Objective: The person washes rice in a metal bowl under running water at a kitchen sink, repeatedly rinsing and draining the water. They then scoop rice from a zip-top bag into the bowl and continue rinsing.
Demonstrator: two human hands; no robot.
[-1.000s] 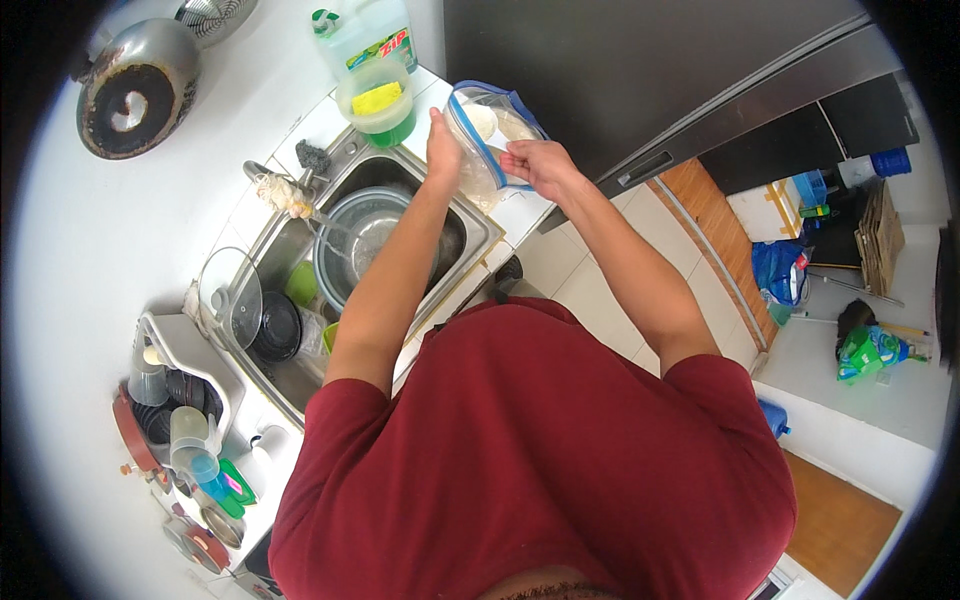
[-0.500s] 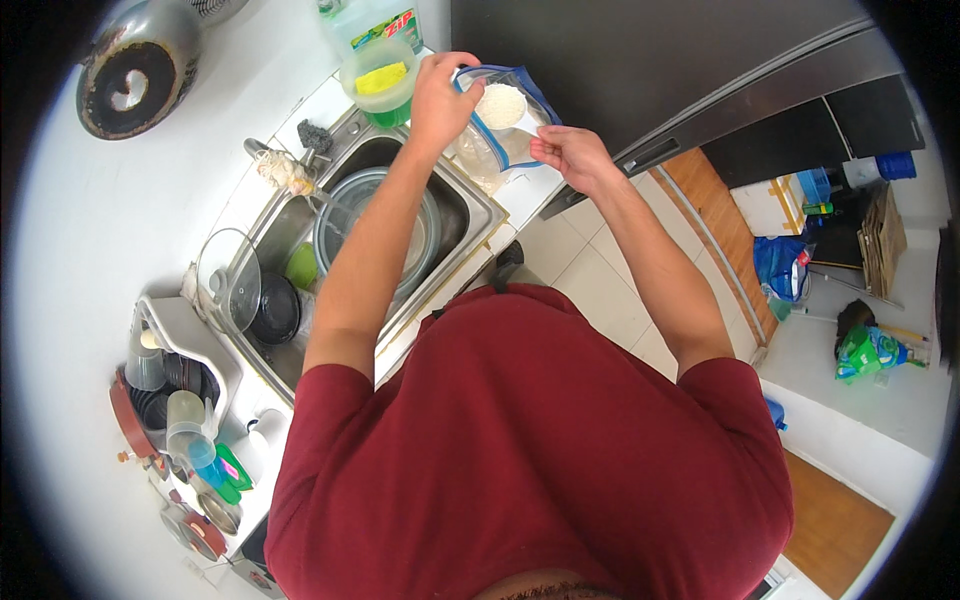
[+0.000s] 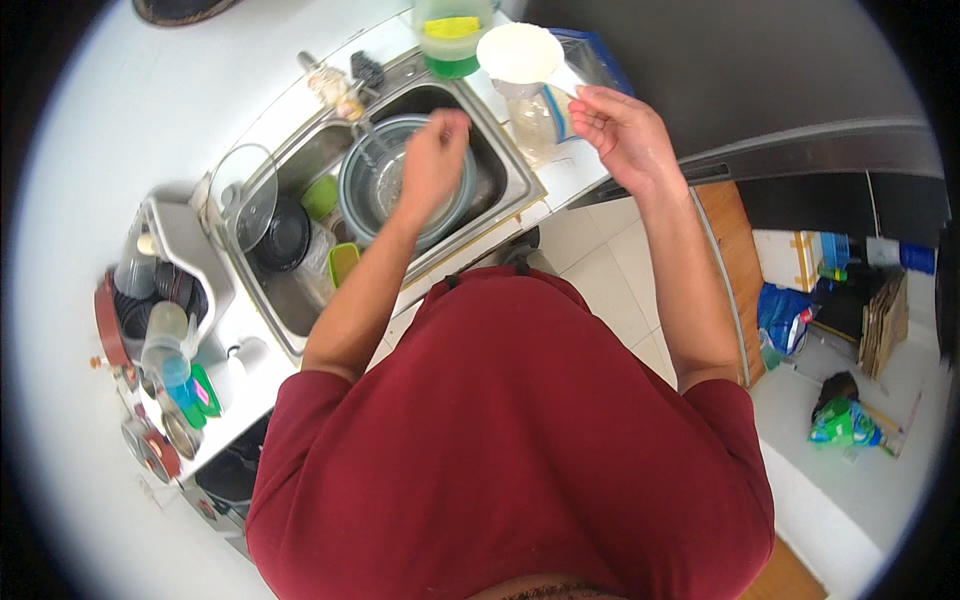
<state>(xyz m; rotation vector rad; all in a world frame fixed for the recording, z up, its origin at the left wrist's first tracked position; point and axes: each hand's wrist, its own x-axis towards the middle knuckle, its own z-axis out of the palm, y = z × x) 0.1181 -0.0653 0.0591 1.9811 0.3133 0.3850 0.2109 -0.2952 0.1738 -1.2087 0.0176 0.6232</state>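
Note:
My right hand (image 3: 626, 135) pinches the handle of a white measuring cup (image 3: 521, 88), which is heaped with a pale powdery or grainy stuff. The cup is held level, above and beside a clear zip bag with a blue edge (image 3: 600, 58) on the counter's far end. My left hand (image 3: 435, 165) hangs over the grey basin (image 3: 345, 190) in the sink, its fingers smeared by motion. Water from the tap (image 3: 345, 100) runs into the basin. Just how the left fingers are set does not show.
The steel sink (image 3: 525, 185) also holds a black bowl (image 3: 277, 235) and a green container (image 3: 343, 262). A glass lid (image 3: 243, 195) leans at its left side. Behind stands a tub with green liquid and a yellow sponge (image 3: 452, 27). A dark fridge (image 3: 760, 80) borders the right.
My right hand has lifted the filled cup out of the bag. The left hand has let go of the bag and moved down left over the basin. The view has shifted.

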